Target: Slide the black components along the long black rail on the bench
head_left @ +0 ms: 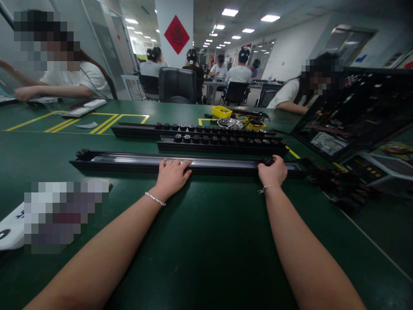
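A long black channel (pixel 222 162) with a shiny inside lies across the green table in front of me. The fingers of my left hand (pixel 172 177) hook over its near wall left of the middle, with the thumb towards the right. Near the channel's right end, my right hand (pixel 272 171) pinches a small black part (pixel 266 162), mostly hidden by the fingers. Another small black piece (pixel 83 153) sits at the channel's left end. Behind lie two similar channels, the nearer one (pixel 222 147) and the farther one (pixel 135 130), both holding rows of small dark round parts.
Several loose black parts (pixel 342 183) are heaped at the right, beside a black box (pixel 371 170) and a large open case (pixel 358 112). A white object (pixel 13 224) lies at the left. Farther back are yellow trays (pixel 222 112) and a metal dish (pixel 229 124). Other people sit around.
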The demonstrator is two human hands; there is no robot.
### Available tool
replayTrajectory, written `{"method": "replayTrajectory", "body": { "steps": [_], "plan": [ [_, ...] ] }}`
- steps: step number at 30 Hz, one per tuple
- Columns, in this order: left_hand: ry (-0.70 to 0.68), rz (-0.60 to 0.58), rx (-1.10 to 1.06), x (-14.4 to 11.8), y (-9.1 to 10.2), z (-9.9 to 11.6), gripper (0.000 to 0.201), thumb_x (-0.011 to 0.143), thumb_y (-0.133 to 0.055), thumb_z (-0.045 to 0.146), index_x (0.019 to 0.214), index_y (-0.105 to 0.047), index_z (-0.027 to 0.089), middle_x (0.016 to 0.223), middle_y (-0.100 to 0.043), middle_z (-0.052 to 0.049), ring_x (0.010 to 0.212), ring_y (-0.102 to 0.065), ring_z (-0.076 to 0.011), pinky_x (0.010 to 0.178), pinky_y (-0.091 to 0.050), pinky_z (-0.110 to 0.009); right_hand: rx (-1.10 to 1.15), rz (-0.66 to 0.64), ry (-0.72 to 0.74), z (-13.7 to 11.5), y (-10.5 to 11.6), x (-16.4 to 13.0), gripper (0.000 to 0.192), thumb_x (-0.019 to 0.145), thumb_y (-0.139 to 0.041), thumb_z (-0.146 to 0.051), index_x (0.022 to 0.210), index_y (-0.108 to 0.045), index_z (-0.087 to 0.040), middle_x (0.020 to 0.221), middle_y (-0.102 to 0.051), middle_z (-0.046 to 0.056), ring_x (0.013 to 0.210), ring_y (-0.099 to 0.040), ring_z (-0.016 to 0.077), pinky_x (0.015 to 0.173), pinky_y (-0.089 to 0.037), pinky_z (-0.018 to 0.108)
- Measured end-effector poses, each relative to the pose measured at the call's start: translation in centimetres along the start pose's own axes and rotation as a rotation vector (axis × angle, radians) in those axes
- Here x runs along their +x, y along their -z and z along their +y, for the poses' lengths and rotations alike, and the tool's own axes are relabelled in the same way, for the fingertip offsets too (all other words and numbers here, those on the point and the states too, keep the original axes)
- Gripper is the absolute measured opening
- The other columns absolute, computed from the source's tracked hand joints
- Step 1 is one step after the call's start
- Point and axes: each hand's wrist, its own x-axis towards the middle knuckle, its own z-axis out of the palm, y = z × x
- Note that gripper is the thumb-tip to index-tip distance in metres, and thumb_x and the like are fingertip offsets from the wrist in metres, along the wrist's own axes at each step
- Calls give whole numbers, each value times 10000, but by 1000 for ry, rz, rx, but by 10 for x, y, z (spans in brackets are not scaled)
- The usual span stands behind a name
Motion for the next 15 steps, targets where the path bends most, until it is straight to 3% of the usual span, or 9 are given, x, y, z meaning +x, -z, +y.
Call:
{"method": "replayTrajectory", "body": {
  "steps": [15],
  "plan": [
    [-8,5,1,0,0,0,425,897,-308,461,1224,-531,305,1045,-641,-59,1024,-541,-244,1006,-238,-463,24,7,6,9,1,9,514,628,-562,-222,1135,-522,-150,1139,-566,131,1096,-483,276,1005,-315,435]
  ]
}}
